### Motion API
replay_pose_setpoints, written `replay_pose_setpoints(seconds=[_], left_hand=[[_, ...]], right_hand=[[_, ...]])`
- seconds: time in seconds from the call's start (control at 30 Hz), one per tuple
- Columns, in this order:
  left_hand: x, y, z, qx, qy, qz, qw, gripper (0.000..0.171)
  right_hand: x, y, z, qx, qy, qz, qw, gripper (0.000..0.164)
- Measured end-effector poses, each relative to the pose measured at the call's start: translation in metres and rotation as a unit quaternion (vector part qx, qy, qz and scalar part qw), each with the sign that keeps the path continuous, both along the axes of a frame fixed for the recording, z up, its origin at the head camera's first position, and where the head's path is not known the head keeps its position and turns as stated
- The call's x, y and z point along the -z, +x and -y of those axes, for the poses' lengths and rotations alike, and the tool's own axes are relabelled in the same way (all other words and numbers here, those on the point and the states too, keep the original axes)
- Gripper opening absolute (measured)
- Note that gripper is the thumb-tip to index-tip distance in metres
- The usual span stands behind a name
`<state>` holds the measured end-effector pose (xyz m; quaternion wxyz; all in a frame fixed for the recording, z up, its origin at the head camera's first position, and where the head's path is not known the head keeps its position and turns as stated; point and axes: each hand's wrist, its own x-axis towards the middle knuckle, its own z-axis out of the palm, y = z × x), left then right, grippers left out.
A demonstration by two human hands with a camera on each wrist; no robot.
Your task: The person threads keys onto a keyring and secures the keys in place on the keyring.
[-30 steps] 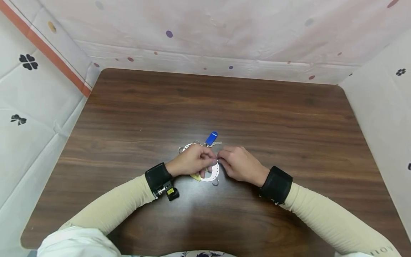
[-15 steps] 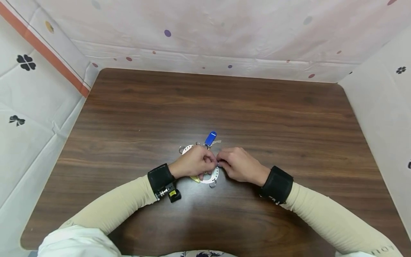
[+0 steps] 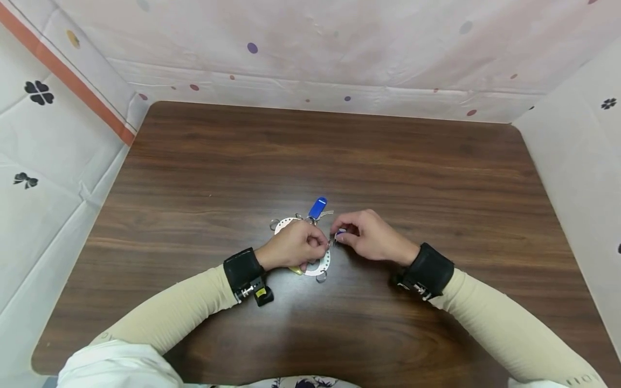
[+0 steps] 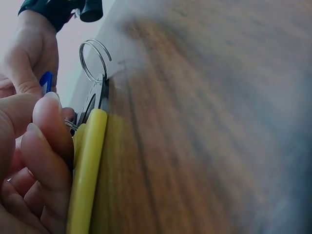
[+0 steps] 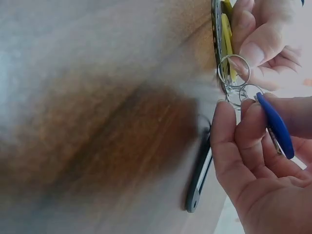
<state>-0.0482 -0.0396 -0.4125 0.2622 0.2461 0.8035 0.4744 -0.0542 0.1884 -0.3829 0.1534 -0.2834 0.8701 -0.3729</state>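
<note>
A white ring-shaped plate (image 3: 326,264) with small holes along its band lies flat on the table, partly beneath my left hand (image 3: 295,243). That hand pinches a metal split ring (image 5: 234,71) at the plate's edge between thumb and finger. My right hand (image 3: 375,236) stands just to the right, holding a blue key tag (image 5: 277,124) with a small ring (image 5: 250,92) at its end. Metal shows under the tag. Whether the two rings are linked is hard to tell. A yellow tag (image 4: 88,175) lies under my left fingers.
A second blue key tag (image 3: 317,208) with a key (image 3: 326,214) lies beyond the plate on the wooden table (image 3: 412,161). Other split rings hang at the plate's rim, one at the left (image 3: 274,224) and one at the front (image 3: 321,276). Patterned sheets surround the table.
My right hand has drawn a little away to the right and turned, so the blue key tag in its fingers now shows. The left hand stays nearly in place.
</note>
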Motion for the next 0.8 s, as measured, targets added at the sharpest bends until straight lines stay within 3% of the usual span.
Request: replay_pose_setpoints(seconds=[0.3, 0.5, 0.8], left_hand=[[0.002, 0.001, 0.002, 0.000, 0.003, -0.010, 0.9999, 0.015], [0.001, 0.001, 0.002, 0.002, 0.000, -0.022, 0.9997, 0.015], [0.001, 0.001, 0.003, 0.000, -0.002, -0.024, 0.9997, 0.012]], right_hand=[[-0.004, -0.009, 0.012, -0.021, 0.013, -0.002, 1.000, 0.014], [-0.007, -0.016, 0.016, -0.064, 0.039, -0.002, 0.997, 0.018], [-0.008, -0.015, 0.016, -0.110, 0.021, -0.008, 0.994, 0.020]])
